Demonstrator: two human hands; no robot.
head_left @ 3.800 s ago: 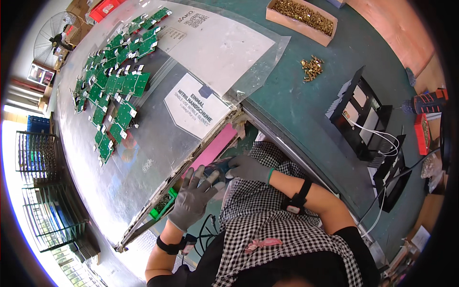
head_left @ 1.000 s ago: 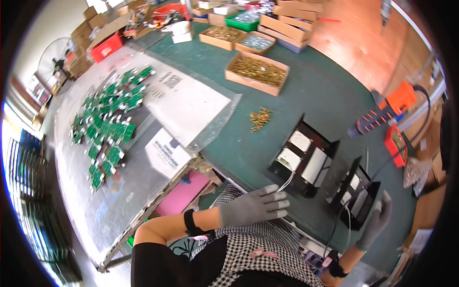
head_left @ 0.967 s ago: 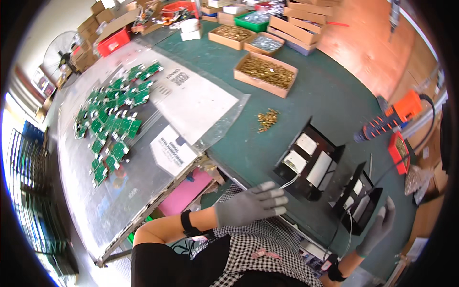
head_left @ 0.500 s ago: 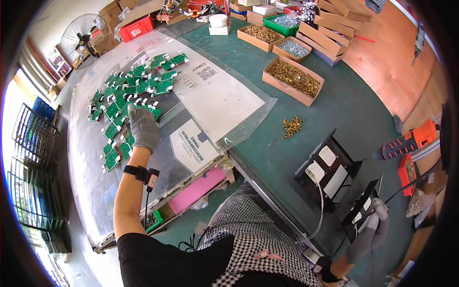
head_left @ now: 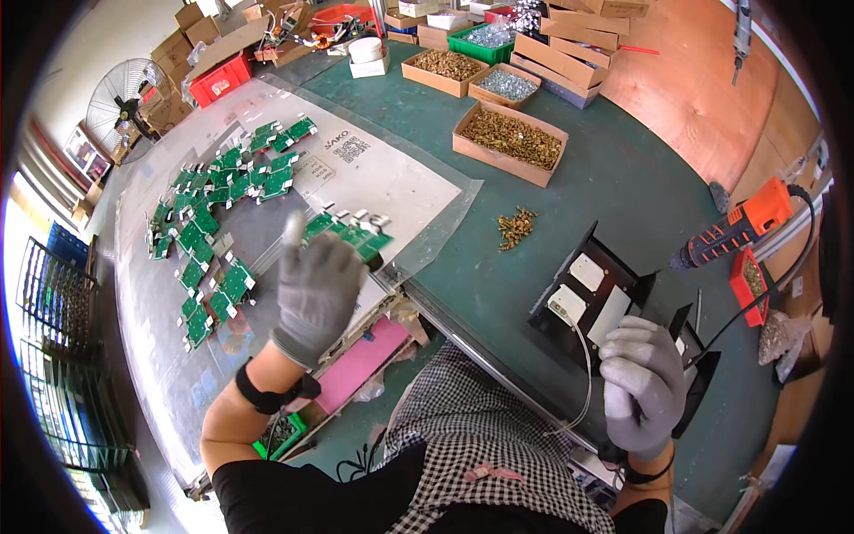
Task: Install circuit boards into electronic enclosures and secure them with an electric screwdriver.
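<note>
My left hand [head_left: 320, 294], in a grey glove, grips a green circuit board [head_left: 363, 242] with white connectors, lifted above the plastic-covered left part of the bench. Further left lies a spread of similar green circuit boards [head_left: 222, 187]. My right hand [head_left: 645, 383], also gloved, hovers at the right with its fingers curled; whether anything is in them is hidden. Just beyond it stands a black metal housing [head_left: 614, 285] with white modules and a white cable [head_left: 587, 374]. A second black housing [head_left: 698, 383] is partly covered by the right hand.
A small heap of brass screws [head_left: 516, 228] lies on the green bench top. Behind it are cardboard trays of brass parts [head_left: 514, 138] and silver parts [head_left: 507, 84], and a green bin [head_left: 480, 43]. An orange-black power screwdriver [head_left: 738, 233] is at the right, near a red bin [head_left: 749, 287].
My left hand has come back rightward from the spread of boards, carrying one circuit board. My right hand has risen off the nearer black housing and moved left. The view has shifted slightly.
</note>
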